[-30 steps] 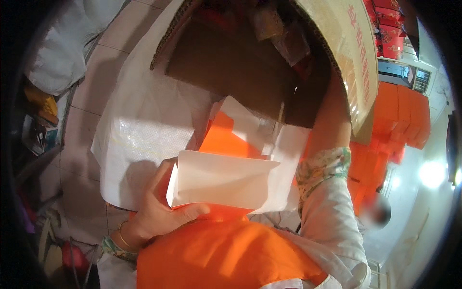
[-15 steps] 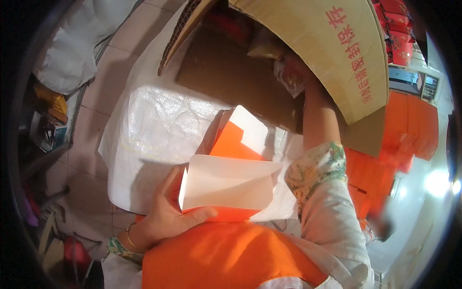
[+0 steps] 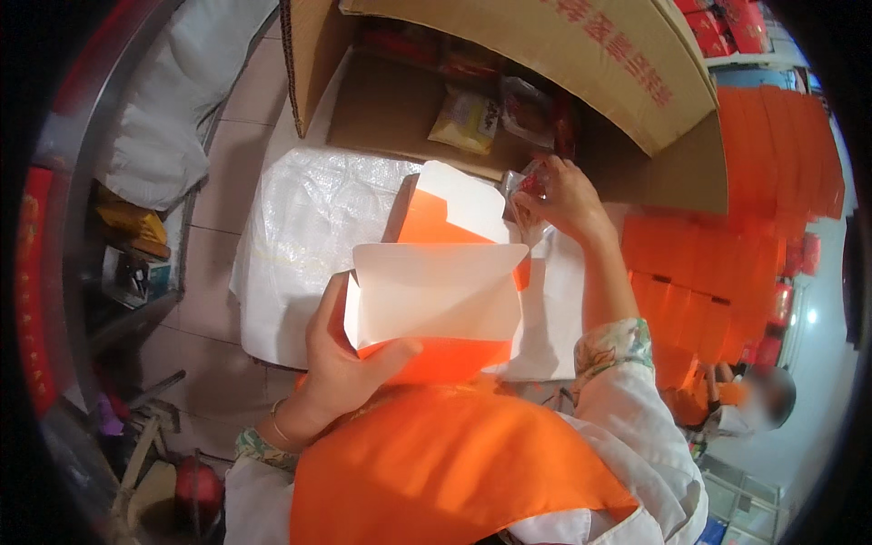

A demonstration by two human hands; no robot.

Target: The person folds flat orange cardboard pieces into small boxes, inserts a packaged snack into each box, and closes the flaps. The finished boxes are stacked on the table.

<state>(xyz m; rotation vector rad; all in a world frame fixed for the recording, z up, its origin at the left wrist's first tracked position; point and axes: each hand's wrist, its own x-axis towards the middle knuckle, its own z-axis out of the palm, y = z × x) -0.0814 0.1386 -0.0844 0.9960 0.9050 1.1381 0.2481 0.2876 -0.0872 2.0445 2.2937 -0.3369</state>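
Observation:
My left hand [image 3: 350, 368] grips an orange carton box [image 3: 440, 359] with a white inside, thumb across its near side and fingers round the left end. The box stands open at the top, its white flap [image 3: 445, 272] raised. My right hand [image 3: 577, 204] pinches a clear plastic packet [image 3: 530, 189] with something red in it, just outside the big cardboard box. Behind the held box sits another orange and white box [image 3: 422, 218], partly hidden. Inside the cardboard box [image 3: 590, 59] lie a yellow and white packet [image 3: 465, 120] and a clear packet [image 3: 527, 109].
A white woven plastic sheet [image 3: 295, 218] covers the surface under the boxes. Stacks of orange cartons [image 3: 690, 272] stand at the right, with another person [image 3: 727, 404] beyond them. White sacking [image 3: 163, 118] lies at the far left, above yellow packages [image 3: 136, 227].
My right hand has come out of the cardboard box, bringing the clear packet toward me. My left hand still holds the orange box. The view has shifted, showing more of the carton's inside.

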